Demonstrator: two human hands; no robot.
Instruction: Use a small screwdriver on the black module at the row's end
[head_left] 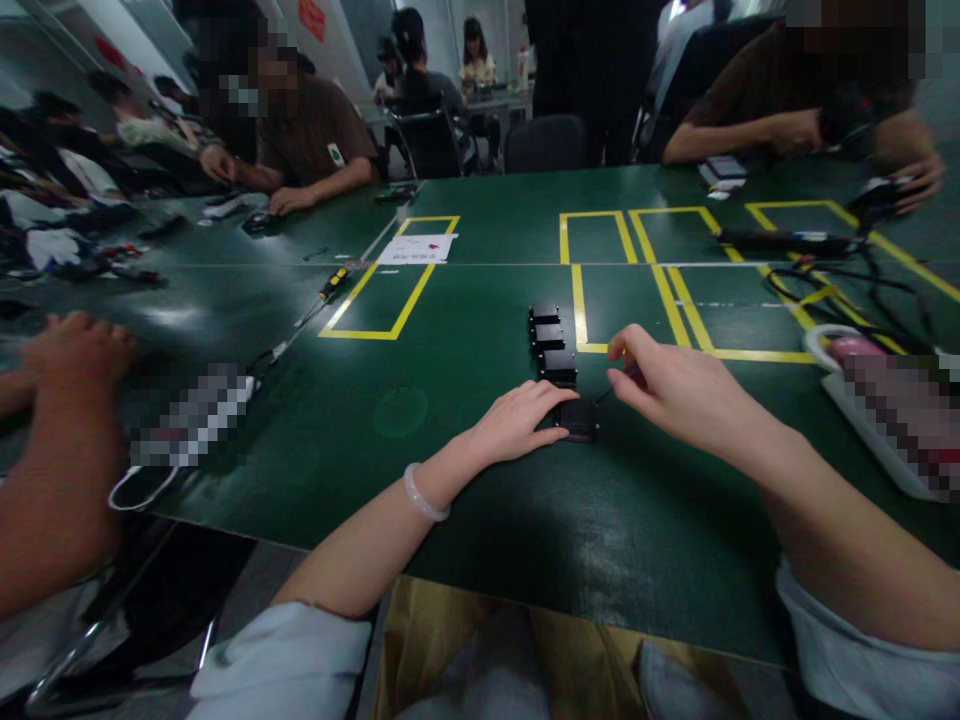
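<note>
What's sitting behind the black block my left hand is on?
Behind the nearest black block, three more black blocks run in a row away across the green table. The left hand covers the block's near-left edge.

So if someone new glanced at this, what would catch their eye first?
Probably the two bare hands at the middle of the green table: the left hand rests on the nearest small black block, while the right hand pinches something too small to tell just beside it. A row of black blocks runs away from them, beside bright yellow tape outlines.
</note>
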